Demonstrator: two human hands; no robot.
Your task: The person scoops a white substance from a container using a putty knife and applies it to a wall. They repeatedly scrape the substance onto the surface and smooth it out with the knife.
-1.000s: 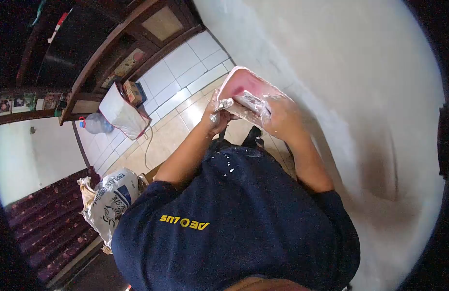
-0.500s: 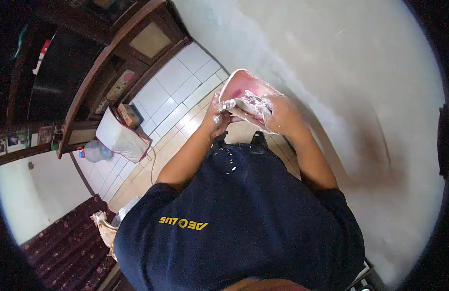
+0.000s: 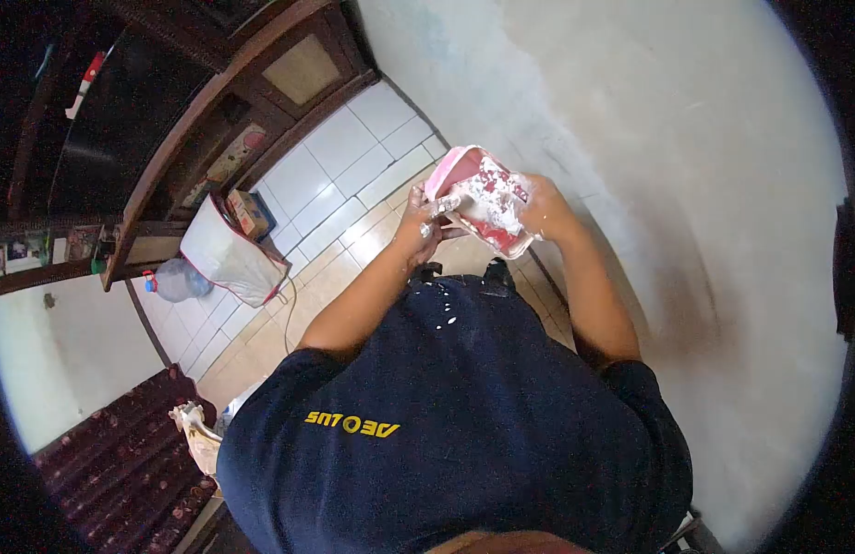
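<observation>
In front of my body is a pink-red open container [image 3: 457, 169], with thick white paste smeared over its inside. My left hand [image 3: 421, 228] is closed around its left side, and white paste coats the thumb. My right hand [image 3: 547, 210] is closed at the container's right side, its fingers gripping a flat, paste-covered piece [image 3: 503, 192]. Paste and fingers hide much of that piece, so its exact kind cannot be made out. White drops spot the front of my dark shirt [image 3: 446, 369].
A plastered wall [image 3: 667, 185] rises close on the right. A dark wooden cabinet [image 3: 289, 111] stands at left. On the tiled floor [image 3: 330, 152] are a white cover or bag [image 3: 229, 258], a small box [image 3: 249, 214] and a large plastic bottle [image 3: 178, 280]. A dark patterned curtain [image 3: 122, 452] hangs lower left.
The container has tipped so more of its paste-smeared inside faces me. The flat piece in my right hand has shifted and lies lower against the inside. The view has moved slightly.
</observation>
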